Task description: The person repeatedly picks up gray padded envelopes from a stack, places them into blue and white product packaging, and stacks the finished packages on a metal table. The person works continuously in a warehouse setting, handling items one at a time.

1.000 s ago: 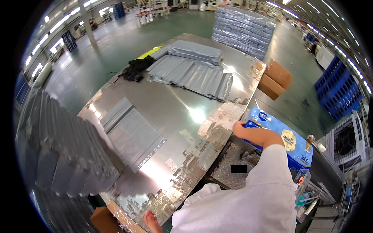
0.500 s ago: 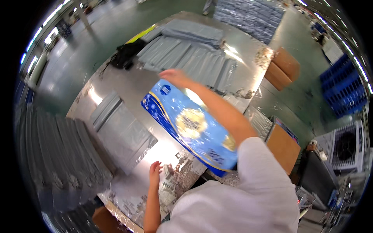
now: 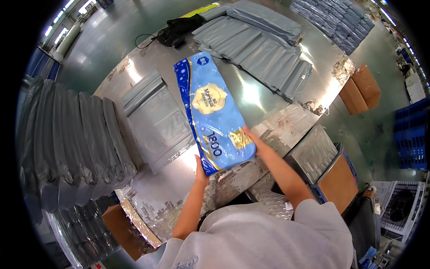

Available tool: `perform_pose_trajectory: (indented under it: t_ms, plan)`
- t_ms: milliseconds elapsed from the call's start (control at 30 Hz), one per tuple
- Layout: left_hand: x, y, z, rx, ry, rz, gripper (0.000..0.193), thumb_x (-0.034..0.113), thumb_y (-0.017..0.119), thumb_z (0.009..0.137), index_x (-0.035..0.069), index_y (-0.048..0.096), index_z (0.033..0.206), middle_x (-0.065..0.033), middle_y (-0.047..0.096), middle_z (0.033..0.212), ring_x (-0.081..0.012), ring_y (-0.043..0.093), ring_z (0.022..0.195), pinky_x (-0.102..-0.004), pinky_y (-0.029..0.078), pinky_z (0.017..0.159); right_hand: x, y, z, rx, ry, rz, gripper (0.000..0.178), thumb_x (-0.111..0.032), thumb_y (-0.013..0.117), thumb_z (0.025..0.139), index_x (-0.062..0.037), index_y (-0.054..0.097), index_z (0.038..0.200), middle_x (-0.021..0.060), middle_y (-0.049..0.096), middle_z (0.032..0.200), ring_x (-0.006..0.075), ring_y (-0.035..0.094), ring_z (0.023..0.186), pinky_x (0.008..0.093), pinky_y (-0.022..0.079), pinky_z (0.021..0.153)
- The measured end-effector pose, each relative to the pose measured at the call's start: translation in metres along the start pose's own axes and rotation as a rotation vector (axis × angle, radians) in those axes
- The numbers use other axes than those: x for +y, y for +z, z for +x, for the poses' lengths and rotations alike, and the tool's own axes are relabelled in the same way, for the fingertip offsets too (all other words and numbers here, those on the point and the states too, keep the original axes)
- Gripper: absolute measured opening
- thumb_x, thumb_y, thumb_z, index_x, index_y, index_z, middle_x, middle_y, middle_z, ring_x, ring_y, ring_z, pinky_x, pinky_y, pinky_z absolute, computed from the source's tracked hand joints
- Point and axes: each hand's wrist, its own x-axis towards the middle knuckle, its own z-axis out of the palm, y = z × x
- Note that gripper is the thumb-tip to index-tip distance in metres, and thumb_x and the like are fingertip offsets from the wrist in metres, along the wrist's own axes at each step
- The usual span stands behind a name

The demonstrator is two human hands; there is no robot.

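Note:
A long blue plastic-wrapped tissue pack with a cream emblem slants over the metal table, its near end toward me. My left hand is closed on the pack's near left corner. At the near right edge, my right hand grips the same pack; the fingers of both hands are partly hidden by it. Just left of the pack lies a flat grey plastic bag. Beyond it, grey plastic bags are spread in an overlapping row.
Thick stacks of grey bags stand at the left. A black cloth item with a cord lies at the table's far left. Cardboard boxes stand right of the table, one near my right arm. A fan unit is further right.
My right hand has moved from the pack's far end to its near right edge. My left hand, previously apart from it, now grips it. The pack has turned more upright in view.

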Motion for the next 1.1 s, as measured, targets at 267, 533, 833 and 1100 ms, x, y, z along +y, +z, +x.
perform_pose_trajectory:
  t_ms: [267, 533, 833, 1100]
  plan:
    - [0.166, 0.112, -0.072, -0.055, 0.139, 0.571, 0.061, 0.040, 0.054, 0.079, 0.002, 0.036, 0.124, -0.0110, 0.050, 0.114, -0.0172, 0.049, 0.102, -0.0279, 0.037, 0.087, -0.073, 0.094, -0.028, -0.222, 0.115, 0.097, 0.047, -0.030, 0.055, 0.078, -0.0041, 0.045, 0.116, 0.0117, 0.057, 0.104, 0.0222, 0.059, 0.090, 0.0365, 0.049, 0.079]
    - [0.111, 0.000, -0.177, -0.063, 0.551, 0.878, 0.095, 0.036, 0.063, 0.073, 0.004, 0.000, 0.136, -0.0174, 0.021, 0.136, -0.0237, 0.025, 0.124, -0.0320, 0.021, 0.100, 0.052, 0.083, -0.064, -0.387, 0.154, -0.139, 0.056, -0.028, 0.061, 0.073, -0.0018, 0.042, 0.119, 0.0125, 0.057, 0.103, 0.0227, 0.059, 0.089, 0.0372, 0.050, 0.076]
    - [0.113, -0.283, -0.088, 0.300, 0.241, 0.836, 0.055, 0.030, 0.043, 0.087, 0.008, 0.024, 0.133, -0.0115, 0.042, 0.125, -0.0194, 0.039, 0.115, -0.0309, 0.032, 0.092, 0.192, 0.049, -0.142, -0.530, 0.262, -0.870, 0.115, -0.029, 0.072, 0.068, -0.0079, -0.022, 0.132, 0.0179, -0.002, 0.141, 0.0229, 0.007, 0.130, 0.0330, 0.012, 0.104]
    - [0.194, -0.343, 0.087, 0.031, 0.261, 0.560, 0.029, -0.003, 0.039, 0.079, 0.001, 0.052, 0.104, -0.0095, 0.054, 0.110, -0.0208, 0.047, 0.105, -0.0311, 0.038, 0.087, 0.149, 0.039, -0.046, -0.717, 0.670, -1.688, 0.053, -0.029, 0.056, 0.080, -0.0096, 0.033, 0.123, 0.0118, 0.052, 0.109, 0.0210, 0.052, 0.095, 0.0328, 0.042, 0.082]
